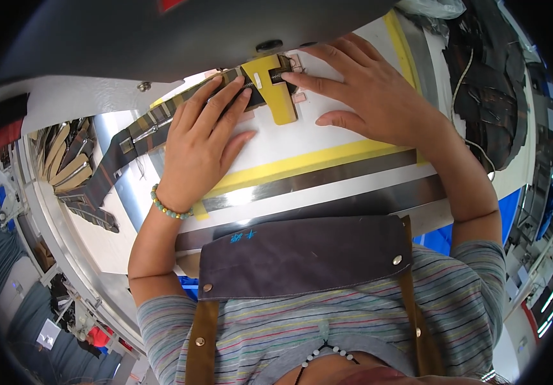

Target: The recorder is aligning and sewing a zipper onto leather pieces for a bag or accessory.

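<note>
A long dark striped fabric strip with a zipper (154, 131) runs from the left up under the grey machine head. My left hand (206, 122) lies on its upper stretch, fingers extended and pressing it down. Across the strip's far end lies a yellow T-shaped plate (279, 97) with a notched edge. My right hand (363, 90) is spread flat beside it, its index fingertip at the zipper end in the notch, thumb out on the white worktop. Small pink pads (299, 97) sit at the plate's side. Part of my right fingers is hidden beneath the machine head.
The grey machine head (180, 38) overhangs the work. Yellow tape (315, 157) borders the white worktop (250, 151). Folded striped pieces (74, 160) lie at the left, and a pile of dark fabric pieces (488, 96) at the right. Metal rails (315, 183) cross before my apron.
</note>
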Tool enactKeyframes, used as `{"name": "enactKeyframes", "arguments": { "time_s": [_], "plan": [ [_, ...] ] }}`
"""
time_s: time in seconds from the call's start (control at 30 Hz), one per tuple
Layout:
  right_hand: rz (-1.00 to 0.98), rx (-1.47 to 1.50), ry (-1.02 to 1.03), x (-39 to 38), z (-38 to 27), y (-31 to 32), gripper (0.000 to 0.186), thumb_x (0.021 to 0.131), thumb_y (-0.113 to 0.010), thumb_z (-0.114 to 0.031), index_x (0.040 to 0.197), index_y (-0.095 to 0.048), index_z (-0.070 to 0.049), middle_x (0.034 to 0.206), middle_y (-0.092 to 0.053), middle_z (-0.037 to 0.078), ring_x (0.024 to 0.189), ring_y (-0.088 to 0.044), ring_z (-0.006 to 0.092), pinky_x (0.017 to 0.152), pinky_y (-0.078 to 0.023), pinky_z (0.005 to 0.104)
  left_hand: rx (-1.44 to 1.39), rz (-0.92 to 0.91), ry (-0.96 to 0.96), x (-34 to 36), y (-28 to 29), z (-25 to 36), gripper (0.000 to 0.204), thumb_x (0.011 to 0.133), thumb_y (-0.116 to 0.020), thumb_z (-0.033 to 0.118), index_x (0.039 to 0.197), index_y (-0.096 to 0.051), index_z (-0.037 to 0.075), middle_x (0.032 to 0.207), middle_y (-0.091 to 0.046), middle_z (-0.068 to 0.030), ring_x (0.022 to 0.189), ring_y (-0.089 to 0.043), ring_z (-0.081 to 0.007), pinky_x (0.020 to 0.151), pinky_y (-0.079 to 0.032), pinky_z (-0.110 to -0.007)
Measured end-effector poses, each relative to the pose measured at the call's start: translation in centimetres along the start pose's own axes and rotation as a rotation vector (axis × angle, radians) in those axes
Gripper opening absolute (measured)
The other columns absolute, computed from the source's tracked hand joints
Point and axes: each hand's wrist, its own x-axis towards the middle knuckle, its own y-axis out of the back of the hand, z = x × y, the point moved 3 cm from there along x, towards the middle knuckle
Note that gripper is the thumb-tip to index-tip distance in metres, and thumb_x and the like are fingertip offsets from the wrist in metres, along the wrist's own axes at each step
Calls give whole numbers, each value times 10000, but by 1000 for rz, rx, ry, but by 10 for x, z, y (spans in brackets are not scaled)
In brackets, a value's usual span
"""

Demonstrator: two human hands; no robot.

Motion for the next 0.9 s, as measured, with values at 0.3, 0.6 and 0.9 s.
{"name": "enactKeyframes", "arguments": {
  "time_s": [0.3,0.6,0.9],
  "plan": [
    [3,36,14,-1,0,-3,552,938,-693,-410,1425,-590,-172,1559,-444,104,1451,-411,324,1214,-320,546,15,-17,6,-2,2,2,592,831,-778,200,1390,-629,70,1475,-575,-99,1356,-524,-336,1083,-453,-462],
    [179,3,-20,1,10,17,421,914,-736,-281,1282,-677,-84,1372,-626,80,1310,-560,310,1119,-447,469,23,-22,0,-1,0,2,585,837,-776,209,1385,-630,64,1470,-578,-115,1337,-539,-344,1081,-456,-467],
    [46,62,124,1,-2,2,425,889,-758,-261,1268,-675,-86,1399,-613,24,1328,-556,245,1162,-430,454,46,10,7,-2,-1,1,578,850,-776,277,1378,-633,88,1508,-554,-93,1311,-540,-334,1011,-464,-432]
  ]
}}
